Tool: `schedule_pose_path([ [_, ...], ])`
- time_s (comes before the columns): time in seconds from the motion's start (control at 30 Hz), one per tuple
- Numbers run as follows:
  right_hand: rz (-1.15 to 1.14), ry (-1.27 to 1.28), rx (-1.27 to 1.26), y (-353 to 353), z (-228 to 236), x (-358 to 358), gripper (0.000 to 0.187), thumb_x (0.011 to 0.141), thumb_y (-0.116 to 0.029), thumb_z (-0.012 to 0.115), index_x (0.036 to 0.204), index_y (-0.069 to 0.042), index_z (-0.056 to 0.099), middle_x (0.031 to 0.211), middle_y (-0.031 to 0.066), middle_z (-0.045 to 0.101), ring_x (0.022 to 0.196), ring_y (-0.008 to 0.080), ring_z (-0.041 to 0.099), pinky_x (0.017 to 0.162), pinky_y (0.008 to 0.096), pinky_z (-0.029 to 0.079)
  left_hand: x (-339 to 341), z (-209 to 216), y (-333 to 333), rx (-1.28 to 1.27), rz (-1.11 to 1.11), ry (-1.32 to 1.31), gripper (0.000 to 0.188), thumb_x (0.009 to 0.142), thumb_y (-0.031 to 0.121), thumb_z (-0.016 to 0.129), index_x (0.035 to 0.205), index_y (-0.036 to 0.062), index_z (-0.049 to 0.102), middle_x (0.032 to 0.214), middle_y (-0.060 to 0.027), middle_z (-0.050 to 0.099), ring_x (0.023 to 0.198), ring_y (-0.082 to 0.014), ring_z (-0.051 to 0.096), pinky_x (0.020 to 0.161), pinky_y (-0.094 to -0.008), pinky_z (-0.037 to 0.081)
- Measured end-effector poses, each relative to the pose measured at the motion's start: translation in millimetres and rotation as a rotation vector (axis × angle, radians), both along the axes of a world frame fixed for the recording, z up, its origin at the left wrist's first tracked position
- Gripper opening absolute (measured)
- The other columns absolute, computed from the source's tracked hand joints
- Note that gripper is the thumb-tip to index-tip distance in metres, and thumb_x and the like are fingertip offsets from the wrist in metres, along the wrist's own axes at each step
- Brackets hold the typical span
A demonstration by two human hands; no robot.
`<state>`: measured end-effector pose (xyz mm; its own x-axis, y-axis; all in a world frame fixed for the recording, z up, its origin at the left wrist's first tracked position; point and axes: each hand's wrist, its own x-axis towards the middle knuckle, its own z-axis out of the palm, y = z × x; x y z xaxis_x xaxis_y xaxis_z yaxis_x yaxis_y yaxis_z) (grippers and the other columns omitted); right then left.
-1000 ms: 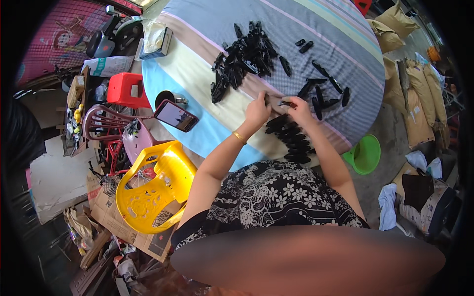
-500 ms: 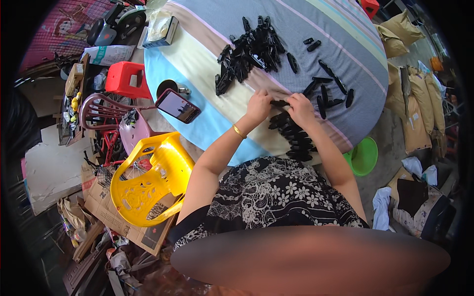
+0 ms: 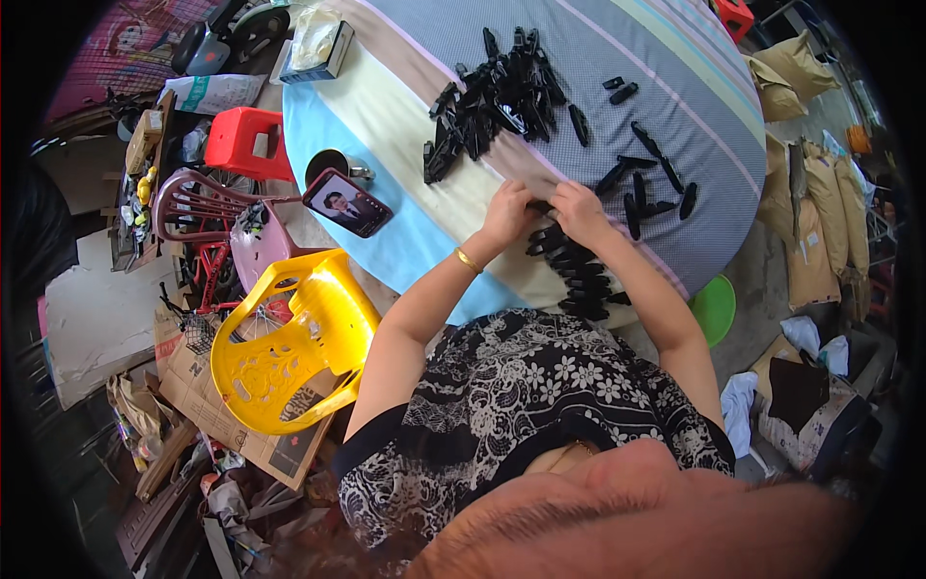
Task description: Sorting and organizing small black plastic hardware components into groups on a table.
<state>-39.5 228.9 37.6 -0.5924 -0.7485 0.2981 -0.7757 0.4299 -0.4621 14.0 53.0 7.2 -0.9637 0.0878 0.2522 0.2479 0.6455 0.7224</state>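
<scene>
Head view: L hand (image 3: 508, 210) and R hand (image 3: 580, 212) are close tog. over the counter (image 3: 415, 261), fingertips pinched on a black clip-like pc (image 3: 542, 206) btwn them, one hand at each end. Most of it is hidden by fingers, so can't tell its exact shape or whether it's open or closed.

Just below the hands, twd the body, a tight row of black pcs (image 3: 579, 280) lies side by side, pcs roughly parallel, running down to the near edge. Beyond the hands, a bit to the L, sits a jumbled heap of black pcs (image 3: 502, 96). Ahead and R of the R hand are scattered loose pcs (image 3: 660, 159), some touching, some apart.

Progress, my judgement: the row looks like the sorted part, approx. a couple dozen at most; one pc is in hand; the heap and prob. the loose pcs aren't lined up yet. Heap looks bigger than the row, so likely under half done.

Well L of the hands: a smartphone (image 3: 347, 204), screen lit, tilted next to a metal mug (image 3: 329, 159); farther fwd, a tissue box (image 3: 323, 48). Off the counter, a yellow plastic chair (image 3: 338, 309) is back-L of the hands, a green bucket (image 3: 715, 314) back-R.
</scene>
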Motion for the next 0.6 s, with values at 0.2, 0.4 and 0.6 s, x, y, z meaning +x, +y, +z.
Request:
schedule_pose_path([
  [0.2,-0.096,-0.166,0.057,8.8,7.1,-84.2,0.013,0.074,-0.013,0.053,0.08,-0.004,0.061,0.084,0.014,0.06,0.08,0.0351,0.057,0.069,0.0441,0.047,16.4,13.6,-3.5,-0.116,-0.181,-0.172,0.017,0.06,0.006,0.064,0.077,0.0059,0.062,0.083,-0.0112,0.055,0.084,-0.0319,0.052,0.075,-0.0398,0.046],
  [0.4,-0.475,0.201,0.294,50.9,-12.5,-214.7,0.038,0.079,-0.012,0.05,0.117,-0.009,0.053,0.123,0.0117,0.051,0.113,0.0334,0.048,0.088,0.0416,0.045,20.2,32.5,5.3,-0.224,-0.415,-0.251,0.019,0.066,0.012,0.064,0.084,0.0066,0.064,0.086,-0.0117,0.057,0.087,-0.0327,0.054,0.076,-0.0397,0.047],
  [0.6,-0.519,0.073,0.668,20.6,-4.1,-212.1,0.026,0.08,-0.014,0.054,0.105,-0.011,0.059,0.112,0.0087,0.058,0.108,0.0261,0.052,0.086,0.0477,0.042,-65.5,39.3,40.9,-0.064,-0.116,-0.216,0.036,0.078,0.022,0.065,0.111,0.0091,0.057,0.092,-0.0184,0.056,0.086,-0.0366,0.057,0.073,-0.0423,0.048],
])
